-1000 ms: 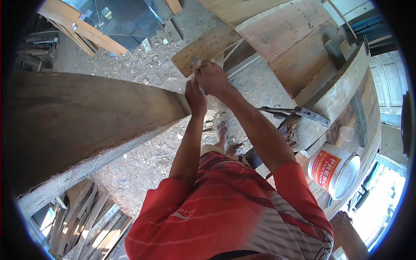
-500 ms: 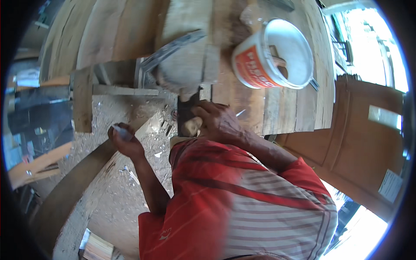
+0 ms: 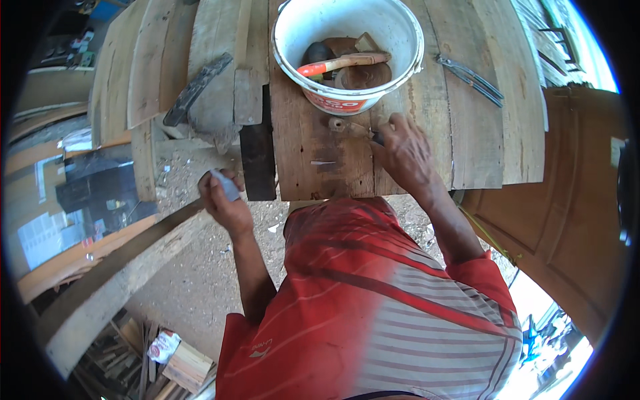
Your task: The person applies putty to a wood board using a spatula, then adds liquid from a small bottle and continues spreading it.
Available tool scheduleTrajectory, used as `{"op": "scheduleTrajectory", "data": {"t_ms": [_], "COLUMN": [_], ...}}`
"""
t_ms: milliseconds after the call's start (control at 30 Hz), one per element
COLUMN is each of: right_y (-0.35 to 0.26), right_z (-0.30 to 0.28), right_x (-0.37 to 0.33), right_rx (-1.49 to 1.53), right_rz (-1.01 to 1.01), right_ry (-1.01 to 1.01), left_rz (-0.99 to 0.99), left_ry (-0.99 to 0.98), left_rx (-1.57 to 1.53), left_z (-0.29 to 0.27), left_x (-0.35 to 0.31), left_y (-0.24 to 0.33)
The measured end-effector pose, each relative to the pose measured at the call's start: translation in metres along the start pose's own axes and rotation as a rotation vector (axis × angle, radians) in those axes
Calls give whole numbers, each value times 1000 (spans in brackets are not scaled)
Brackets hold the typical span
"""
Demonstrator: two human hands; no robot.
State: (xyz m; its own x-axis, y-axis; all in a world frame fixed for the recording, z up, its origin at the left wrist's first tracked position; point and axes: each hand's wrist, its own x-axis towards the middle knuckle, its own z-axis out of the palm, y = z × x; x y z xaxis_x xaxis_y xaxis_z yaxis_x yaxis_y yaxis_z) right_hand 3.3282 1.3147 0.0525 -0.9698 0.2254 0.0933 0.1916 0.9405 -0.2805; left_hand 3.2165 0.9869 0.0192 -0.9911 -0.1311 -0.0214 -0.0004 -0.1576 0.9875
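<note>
My left hand [image 3: 227, 203], at the left of the table, is closed around a pale, thin, flat piece [image 3: 225, 185] that looks bluish white; its kind cannot be made out. Over the tabletop [image 3: 300, 180], my right hand [image 3: 408, 153] has bent fingers gripping the dark end of a small brownish object [image 3: 348, 128]. That object has a round end with a dark hole and lies just in front of a white bucket [image 3: 415, 60]. Inside the bucket rests a paintbrush [image 3: 343, 63] with a red-tipped handle, beside a few dark and brownish items.
Metal pliers-like tool [image 3: 472, 81] lies right of the bucket. A dark, worn bar [image 3: 198, 90] rests on the planks at left. A long timber beam [image 3: 127, 273] slants below my left hand. A brown panelled door [image 3: 553, 193] stands at right, wood offcuts [image 3: 189, 367] lower left.
My right hand has moved right and away from me, from the table's near edge to beside the bucket. The view has shifted, so the bucket's inside shows. My left hand keeps its pale piece.
</note>
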Motion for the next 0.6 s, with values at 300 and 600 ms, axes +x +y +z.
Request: {"op": "scheduleTrajectory", "data": {"t_ms": [300,600], "right_y": [-59,-59], "right_z": [52,53], "right_x": [-1,13], "right_rx": [223,378], "right_rz": [-461,-447], "right_ry": [-71,-49], "left_rz": [-129,-128], "left_ry": [-157,-167], "left_rx": [-73,-56], "left_z": [52,50], "left_x": [-65,-94], "left_y": [2,2]}}
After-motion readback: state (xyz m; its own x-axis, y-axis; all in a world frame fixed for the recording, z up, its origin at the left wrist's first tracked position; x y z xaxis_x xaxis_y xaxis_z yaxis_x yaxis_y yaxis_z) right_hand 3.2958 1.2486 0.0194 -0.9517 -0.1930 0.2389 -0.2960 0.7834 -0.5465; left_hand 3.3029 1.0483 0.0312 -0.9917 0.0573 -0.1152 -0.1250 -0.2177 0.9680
